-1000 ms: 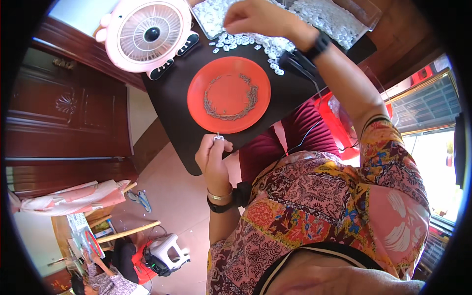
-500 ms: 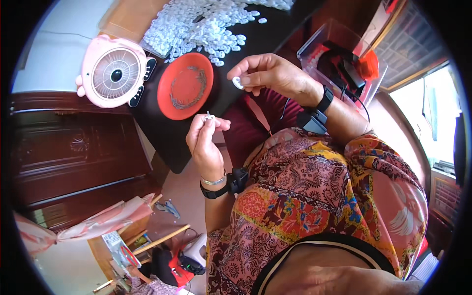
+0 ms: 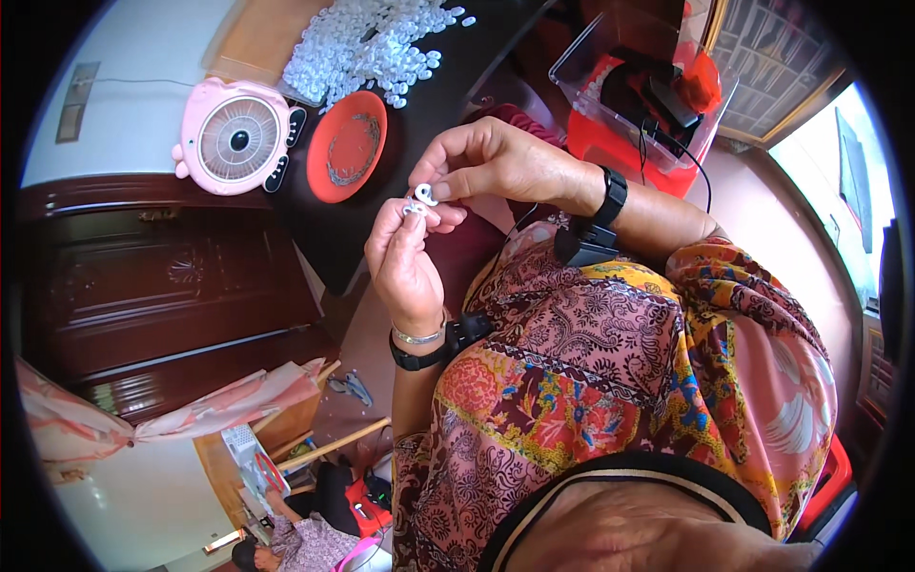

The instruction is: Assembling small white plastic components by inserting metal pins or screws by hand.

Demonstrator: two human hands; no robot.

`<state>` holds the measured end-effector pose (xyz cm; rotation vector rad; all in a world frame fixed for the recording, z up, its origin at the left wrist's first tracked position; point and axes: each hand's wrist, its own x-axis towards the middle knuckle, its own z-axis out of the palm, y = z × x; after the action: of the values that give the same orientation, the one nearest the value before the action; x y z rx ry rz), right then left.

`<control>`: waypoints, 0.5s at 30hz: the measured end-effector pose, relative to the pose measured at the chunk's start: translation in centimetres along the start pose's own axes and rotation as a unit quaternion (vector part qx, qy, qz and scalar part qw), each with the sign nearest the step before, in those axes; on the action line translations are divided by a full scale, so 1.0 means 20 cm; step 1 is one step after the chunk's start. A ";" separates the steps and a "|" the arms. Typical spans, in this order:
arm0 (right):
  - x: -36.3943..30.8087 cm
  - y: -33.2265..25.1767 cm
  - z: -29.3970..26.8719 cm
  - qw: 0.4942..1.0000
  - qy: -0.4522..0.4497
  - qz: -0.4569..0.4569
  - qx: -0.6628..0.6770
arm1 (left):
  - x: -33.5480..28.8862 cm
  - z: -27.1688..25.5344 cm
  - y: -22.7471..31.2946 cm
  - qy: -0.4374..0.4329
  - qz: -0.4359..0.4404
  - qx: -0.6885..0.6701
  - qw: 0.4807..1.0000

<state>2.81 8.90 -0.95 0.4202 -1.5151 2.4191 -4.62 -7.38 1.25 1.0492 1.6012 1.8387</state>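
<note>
My left hand [image 3: 408, 262] pinches a small white plastic piece [image 3: 414, 208] with a thin metal bit at its top. My right hand [image 3: 491, 162] holds another small white oval piece [image 3: 425, 194], with a hole in it, between thumb and forefinger. The two pieces are close together; whether they touch I cannot tell. Beyond my hands, on a black table [image 3: 429, 110], stands a round orange-red dish [image 3: 322, 157] holding many thin dark metal bits. A large heap of white oval pieces [image 3: 357, 48] lies behind the dish.
A pink fan [image 3: 238, 140] stands left of the dish. To the right is a clear plastic bin [image 3: 572, 81] with dark items and a cable. A dark wooden door panel [image 3: 172, 286] is at the left. Another person [image 3: 305, 543] is at the lower left.
My right hand has come left and down, bringing its white piece up to the one in my left hand. The view has shifted, and the other person has come into sight.
</note>
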 end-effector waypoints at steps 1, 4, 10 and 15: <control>-0.01 0.00 0.01 1.000 -0.002 0.000 0.003 | -0.01 0.00 0.00 0.002 0.000 0.003 1.000; -0.01 0.00 0.02 0.999 0.007 -0.028 -0.024 | 0.01 -0.01 0.00 0.010 0.008 0.009 1.000; -0.02 -0.03 0.03 0.990 0.029 -0.077 -0.113 | 0.02 0.02 0.01 0.014 0.017 0.009 1.000; -0.05 -0.05 0.01 0.999 0.036 -0.020 -0.008 | 0.02 0.04 0.00 -0.006 0.011 0.009 1.000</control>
<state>4.00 9.01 -0.44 0.3516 -1.4812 2.3633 -4.21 -6.63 1.29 1.0880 1.6075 1.8317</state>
